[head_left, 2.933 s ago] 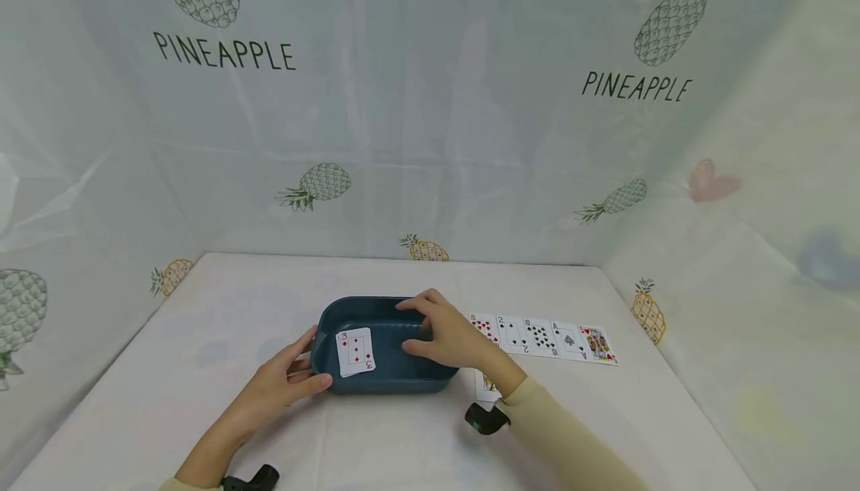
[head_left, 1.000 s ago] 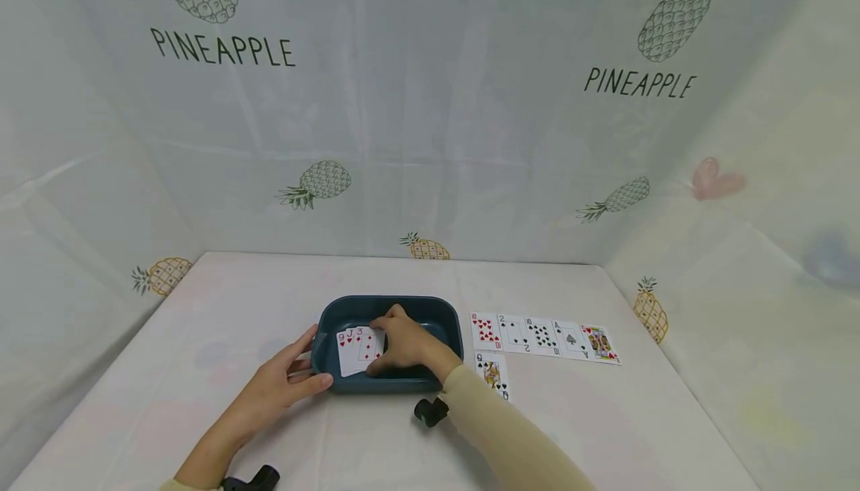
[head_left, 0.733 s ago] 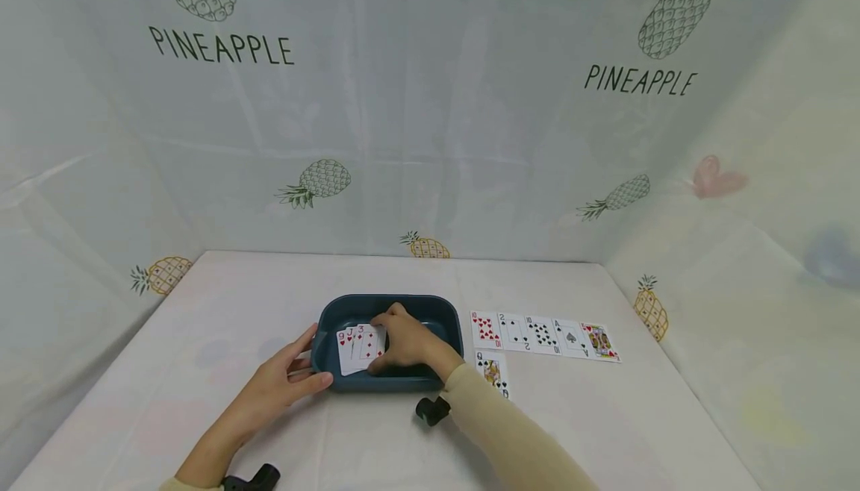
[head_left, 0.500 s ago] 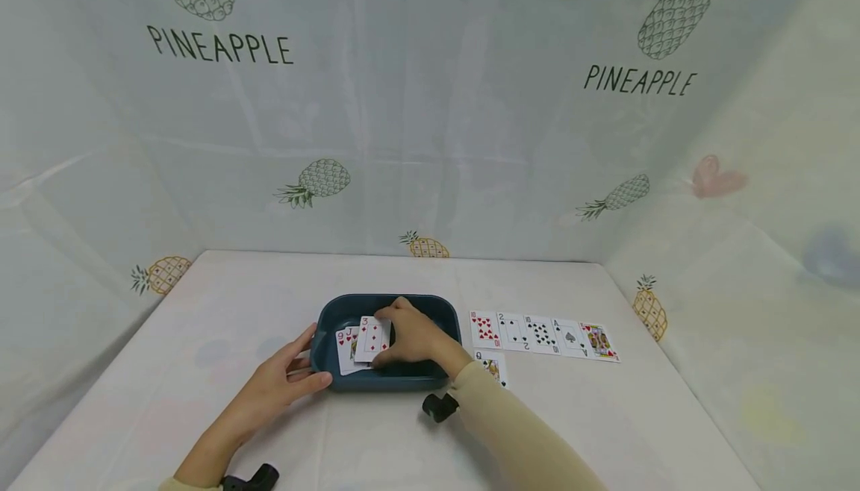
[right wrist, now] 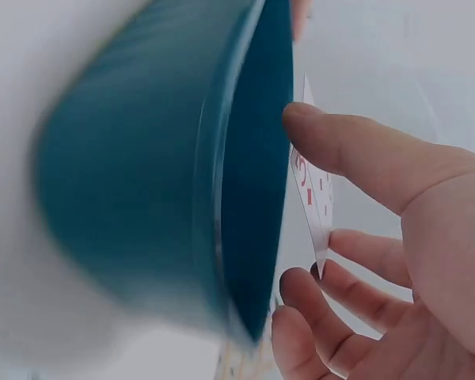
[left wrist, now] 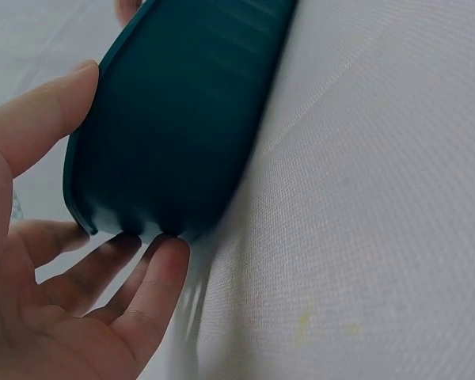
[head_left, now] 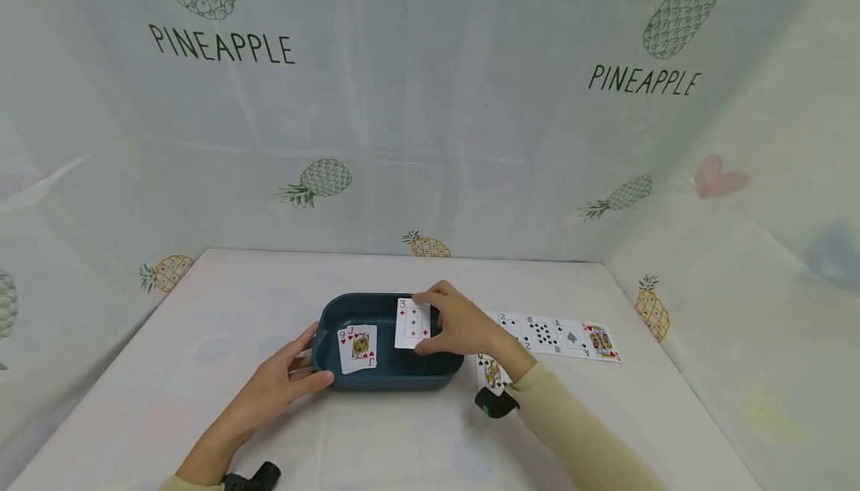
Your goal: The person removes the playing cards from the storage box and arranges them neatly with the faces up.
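My right hand (head_left: 463,323) pinches a three of diamonds playing card (head_left: 411,323) by its right side, over the right half of a dark teal tray (head_left: 390,384). In the right wrist view, the card (right wrist: 315,198) is edge-on between thumb and fingertips, just above the tray rim (right wrist: 214,158). Two overlapping face-up cards (head_left: 361,347), a nine and a jack, lie in the tray's left half. My left hand (head_left: 289,371) steadies the tray's left end. The left wrist view has the thumb at the rim and fingertips against the end wall (left wrist: 166,158).
To the tray's right, a row of face-up cards (head_left: 543,334) lies on the white-covered table (head_left: 376,446), its left end hidden behind my right hand. Below the row is a queen (head_left: 489,373), partly covered by the right wrist. A pineapple-print sheet (head_left: 470,103) hangs behind.
My right hand reached into the tray, spread the stacked cards, took the three of diamonds and lifted it rightwards, uncovering the jack. My left hand stayed at the tray's end.
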`<state>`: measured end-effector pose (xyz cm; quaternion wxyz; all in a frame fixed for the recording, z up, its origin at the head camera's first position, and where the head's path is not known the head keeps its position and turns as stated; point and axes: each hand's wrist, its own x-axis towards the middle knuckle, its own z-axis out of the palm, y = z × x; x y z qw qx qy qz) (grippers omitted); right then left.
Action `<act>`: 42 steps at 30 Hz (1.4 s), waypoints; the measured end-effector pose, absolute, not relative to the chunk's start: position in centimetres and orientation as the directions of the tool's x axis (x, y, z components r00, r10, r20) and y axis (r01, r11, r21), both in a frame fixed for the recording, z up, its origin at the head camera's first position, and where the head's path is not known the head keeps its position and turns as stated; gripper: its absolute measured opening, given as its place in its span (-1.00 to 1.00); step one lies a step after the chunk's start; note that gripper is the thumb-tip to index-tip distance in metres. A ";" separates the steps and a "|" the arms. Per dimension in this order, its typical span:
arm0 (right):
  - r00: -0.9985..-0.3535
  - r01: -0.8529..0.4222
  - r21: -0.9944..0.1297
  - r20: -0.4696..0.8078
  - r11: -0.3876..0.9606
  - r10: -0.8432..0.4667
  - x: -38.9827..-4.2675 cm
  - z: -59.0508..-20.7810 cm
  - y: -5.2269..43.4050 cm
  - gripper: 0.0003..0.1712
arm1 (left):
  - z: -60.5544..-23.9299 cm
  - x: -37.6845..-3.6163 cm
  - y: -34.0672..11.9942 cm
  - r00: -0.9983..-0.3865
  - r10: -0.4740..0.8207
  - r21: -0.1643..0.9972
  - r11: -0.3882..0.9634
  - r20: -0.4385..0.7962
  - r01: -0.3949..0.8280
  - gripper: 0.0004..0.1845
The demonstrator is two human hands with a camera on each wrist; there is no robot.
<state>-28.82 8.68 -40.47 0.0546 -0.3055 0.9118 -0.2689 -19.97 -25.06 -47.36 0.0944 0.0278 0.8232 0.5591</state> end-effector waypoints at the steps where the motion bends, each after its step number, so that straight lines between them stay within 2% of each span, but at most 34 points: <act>1: -0.812 -0.523 -0.524 0.067 0.672 -0.580 -28.7 -40.3 9.5 -0.02 | -47.3 -19.9 -25.1 -0.980 0.153 0.926 0.371 -0.127 -0.062 0.08; 14: -0.869 -0.469 -0.495 0.112 0.731 -0.482 -26.6 -41.2 21.0 -0.06 | -47.2 -19.9 -25.3 -0.982 0.143 0.911 0.409 -0.126 -0.057 0.02; 20: -0.866 -0.471 -0.484 0.095 0.737 -0.491 -25.9 -42.2 24.4 -0.09 | -47.1 -20.1 -25.3 -0.983 0.133 0.899 0.434 -0.129 -0.060 0.01; 29: -0.849 -0.482 -0.465 0.040 0.743 -0.527 -25.3 -44.0 27.1 -0.08 | -46.8 -20.3 -24.8 -0.982 0.122 0.901 0.426 -0.143 -0.078 0.05; 42: -0.829 -0.489 -0.492 0.005 0.720 -0.559 -25.0 -45.5 27.5 -0.11 | -46.3 -19.9 -24.5 -0.977 0.121 0.895 0.433 -0.175 -0.107 0.03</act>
